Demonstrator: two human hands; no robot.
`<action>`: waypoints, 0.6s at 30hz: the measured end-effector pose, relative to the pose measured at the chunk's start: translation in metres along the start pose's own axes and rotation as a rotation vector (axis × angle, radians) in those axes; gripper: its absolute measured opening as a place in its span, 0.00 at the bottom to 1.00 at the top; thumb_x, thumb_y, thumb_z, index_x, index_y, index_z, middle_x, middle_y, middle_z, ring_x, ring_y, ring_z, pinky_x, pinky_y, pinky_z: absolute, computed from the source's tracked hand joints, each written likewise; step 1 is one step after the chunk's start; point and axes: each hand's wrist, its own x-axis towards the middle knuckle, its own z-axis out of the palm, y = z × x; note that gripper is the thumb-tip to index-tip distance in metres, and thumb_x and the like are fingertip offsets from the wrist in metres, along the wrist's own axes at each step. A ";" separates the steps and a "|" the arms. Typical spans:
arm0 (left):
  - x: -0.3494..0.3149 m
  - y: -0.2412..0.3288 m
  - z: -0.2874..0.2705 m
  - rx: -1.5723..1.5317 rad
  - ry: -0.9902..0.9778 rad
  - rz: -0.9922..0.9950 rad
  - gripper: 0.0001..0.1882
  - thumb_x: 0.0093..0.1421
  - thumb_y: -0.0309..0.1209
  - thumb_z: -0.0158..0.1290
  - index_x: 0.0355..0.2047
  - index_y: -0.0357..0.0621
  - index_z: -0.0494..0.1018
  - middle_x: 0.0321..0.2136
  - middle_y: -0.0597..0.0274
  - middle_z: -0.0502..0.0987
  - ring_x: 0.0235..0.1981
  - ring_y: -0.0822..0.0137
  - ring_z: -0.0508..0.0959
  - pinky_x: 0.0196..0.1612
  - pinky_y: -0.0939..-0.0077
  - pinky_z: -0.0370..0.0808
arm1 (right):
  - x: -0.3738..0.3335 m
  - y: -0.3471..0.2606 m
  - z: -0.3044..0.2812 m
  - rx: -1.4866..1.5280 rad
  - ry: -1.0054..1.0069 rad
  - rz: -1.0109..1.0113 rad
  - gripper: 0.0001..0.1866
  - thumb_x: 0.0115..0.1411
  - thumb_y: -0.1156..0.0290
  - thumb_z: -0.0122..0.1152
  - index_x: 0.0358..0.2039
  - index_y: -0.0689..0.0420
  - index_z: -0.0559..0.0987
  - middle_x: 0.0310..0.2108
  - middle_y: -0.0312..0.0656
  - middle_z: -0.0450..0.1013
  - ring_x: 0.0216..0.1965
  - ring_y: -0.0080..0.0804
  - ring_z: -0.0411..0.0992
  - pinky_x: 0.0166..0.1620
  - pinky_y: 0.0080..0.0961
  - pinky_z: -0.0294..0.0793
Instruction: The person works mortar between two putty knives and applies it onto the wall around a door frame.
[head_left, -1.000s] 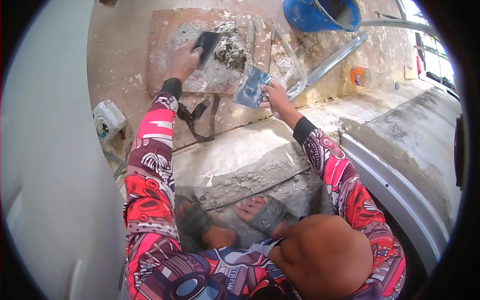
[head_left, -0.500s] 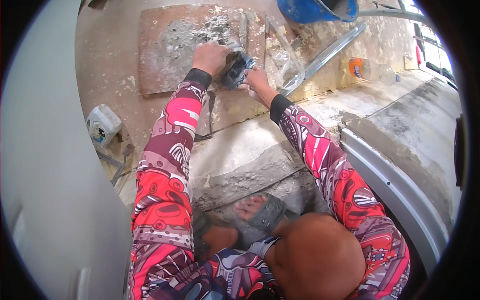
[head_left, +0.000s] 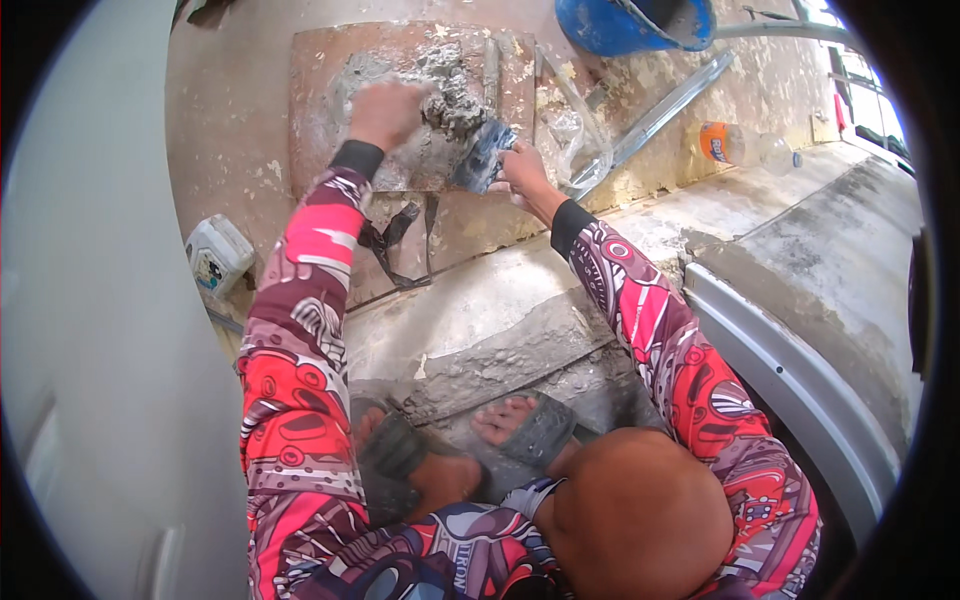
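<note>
My right hand (head_left: 524, 172) is closed on a wide, flat scraper (head_left: 485, 156) with a dark bluish blade smeared with grey paste. The blade tilts beside a lumpy heap of wet grey mortar (head_left: 452, 88). That heap lies on a reddish-brown board (head_left: 315, 165) on the floor. Over the board's left half, my left hand (head_left: 388, 113) is curled closed and slightly blurred, left of the heap. Whatever its fingers may hold is hidden. Thin grey smears surround it on the board.
A blue bucket (head_left: 612, 28) stands at the far right of the board. A metal channel (head_left: 655, 115), clear plastic and a plastic bottle (head_left: 742, 146) lie to the right. A white jug (head_left: 220, 253) is on the left. Dark strips (head_left: 395, 240) lie before the board; a white panel (head_left: 90, 300) borders the left.
My left hand has moved left, away from the scraper, uncovering the mortar heap and the dark strips. My right hand has shifted slightly right and keeps the scraper.
</note>
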 end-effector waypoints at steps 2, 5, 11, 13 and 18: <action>-0.015 -0.068 0.005 0.179 0.081 -0.195 0.16 0.59 0.30 0.45 0.41 0.62 0.80 0.34 0.58 0.82 0.38 0.57 0.82 0.42 0.55 0.78 | -0.044 -0.027 0.062 0.116 -0.098 0.100 0.11 0.63 0.77 0.48 0.46 0.58 0.72 0.32 0.41 0.73 0.23 0.30 0.73 0.24 0.32 0.81; 0.017 -0.099 0.012 0.220 0.144 -0.080 0.19 0.60 0.29 0.44 0.46 0.66 0.79 0.38 0.57 0.82 0.39 0.56 0.82 0.42 0.57 0.79 | -0.088 -0.047 0.057 0.091 -0.143 0.119 0.10 0.64 0.75 0.49 0.46 0.59 0.72 0.33 0.40 0.73 0.26 0.28 0.73 0.25 0.30 0.81; 0.063 -0.049 0.007 0.100 -0.074 -0.199 0.25 0.59 0.28 0.42 0.52 0.71 0.75 0.45 0.59 0.80 0.47 0.53 0.79 0.54 0.51 0.73 | -0.146 -0.051 0.019 0.160 -0.202 0.113 0.09 0.64 0.73 0.50 0.44 0.59 0.72 0.33 0.37 0.72 0.26 0.22 0.70 0.26 0.25 0.81; 0.060 -0.063 0.017 0.104 -0.100 -0.232 0.25 0.59 0.28 0.42 0.51 0.72 0.76 0.44 0.59 0.80 0.46 0.53 0.80 0.53 0.52 0.74 | -0.153 -0.060 0.028 0.206 -0.212 0.157 0.09 0.64 0.73 0.50 0.44 0.59 0.72 0.33 0.37 0.72 0.26 0.21 0.70 0.26 0.24 0.81; 0.043 -0.065 0.017 0.113 -0.251 -0.046 0.19 0.57 0.32 0.48 0.46 0.69 0.79 0.40 0.63 0.81 0.45 0.57 0.80 0.45 0.60 0.79 | -0.112 -0.031 0.023 0.044 -0.170 0.091 0.08 0.64 0.73 0.49 0.42 0.59 0.73 0.30 0.35 0.71 0.25 0.22 0.72 0.26 0.24 0.81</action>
